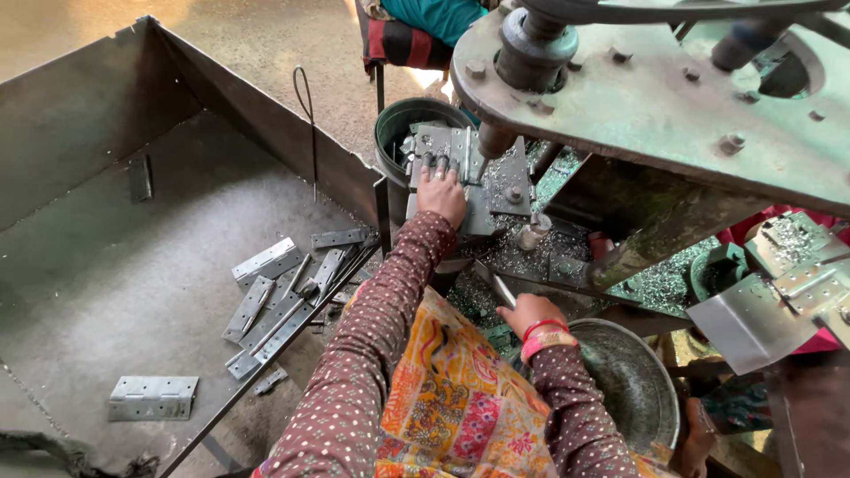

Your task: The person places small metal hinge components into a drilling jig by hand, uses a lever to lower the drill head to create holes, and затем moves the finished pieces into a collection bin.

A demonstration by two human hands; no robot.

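**Hinge plates at the press**

Nearest the camera, a patterned cloth covers the lap. Finished hinge plates lie in the metal tray. The left hand presses a hinge plate flat on the press bed, steadying it; the right hand pinches a metal strip by the steel bowl.

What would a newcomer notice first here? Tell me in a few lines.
The big green machine arm fills the upper right. Beneath it the left hand presses on a metal hinge plate at the press bed. On the left, a large metal tray holds scattered finished hinges, and the right hand hovers over a round steel bowl.
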